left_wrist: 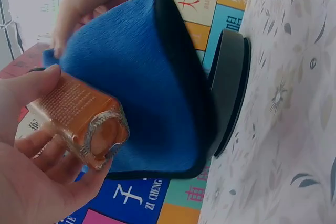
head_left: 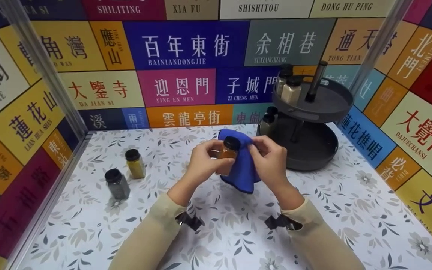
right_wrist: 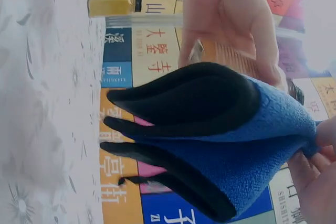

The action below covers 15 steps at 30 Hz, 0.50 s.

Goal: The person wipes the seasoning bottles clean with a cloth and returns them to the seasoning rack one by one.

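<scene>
My left hand grips a small square glass jar with orange-brown contents and a black cap, tilted above the table. Behind and beside the jar hangs a blue cloth with dark edging. My right hand pinches the cloth near its upper right edge. Seen from the right wrist, the cloth droops in folds from the fingers and covers part of the jar. The left wrist view shows the jar's base and fine print on its side, with the cloth close against it.
On the left of the table stand a jar with yellow contents and a jar with grey contents, both black-capped. A dark two-tier round rack at the back right bears several jars. Lettered panels wall the table's back and sides.
</scene>
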Available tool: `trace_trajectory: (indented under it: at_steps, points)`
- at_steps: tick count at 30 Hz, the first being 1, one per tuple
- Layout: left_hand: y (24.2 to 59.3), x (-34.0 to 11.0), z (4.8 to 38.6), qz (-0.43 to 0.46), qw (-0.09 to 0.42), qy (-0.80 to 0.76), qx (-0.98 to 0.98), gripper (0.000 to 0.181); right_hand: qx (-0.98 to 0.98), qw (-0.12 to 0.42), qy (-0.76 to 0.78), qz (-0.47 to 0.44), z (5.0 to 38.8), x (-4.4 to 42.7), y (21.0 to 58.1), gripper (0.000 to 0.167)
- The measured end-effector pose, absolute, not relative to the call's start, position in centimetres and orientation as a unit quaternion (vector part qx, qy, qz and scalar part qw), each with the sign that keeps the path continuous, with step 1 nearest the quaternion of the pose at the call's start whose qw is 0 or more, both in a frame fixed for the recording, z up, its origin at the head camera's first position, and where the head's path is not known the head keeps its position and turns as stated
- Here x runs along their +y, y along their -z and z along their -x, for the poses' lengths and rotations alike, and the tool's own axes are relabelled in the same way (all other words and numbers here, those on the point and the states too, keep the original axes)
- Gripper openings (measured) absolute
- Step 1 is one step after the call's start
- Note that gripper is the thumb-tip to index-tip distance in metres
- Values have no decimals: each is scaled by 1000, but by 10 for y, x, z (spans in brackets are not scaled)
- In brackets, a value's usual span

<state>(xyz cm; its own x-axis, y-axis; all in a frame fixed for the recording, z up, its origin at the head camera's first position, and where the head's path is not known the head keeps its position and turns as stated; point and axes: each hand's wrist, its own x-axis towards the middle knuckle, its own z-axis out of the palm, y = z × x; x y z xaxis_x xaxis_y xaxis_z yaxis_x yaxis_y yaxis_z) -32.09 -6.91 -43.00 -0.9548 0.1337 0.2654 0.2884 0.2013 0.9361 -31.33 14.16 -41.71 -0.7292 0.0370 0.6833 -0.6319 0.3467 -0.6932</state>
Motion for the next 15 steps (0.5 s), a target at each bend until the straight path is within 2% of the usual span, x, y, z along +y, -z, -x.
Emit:
trace_trajectory:
  at_steps: [7,15]
  points:
    - [432,-63,319,97,50,635,-765,45,-753,319,-533,-217,310,136,422,18]
    - [435,-61,318,105,54,646,-754,43,-755,321,-531,-213,310,135,425,22]
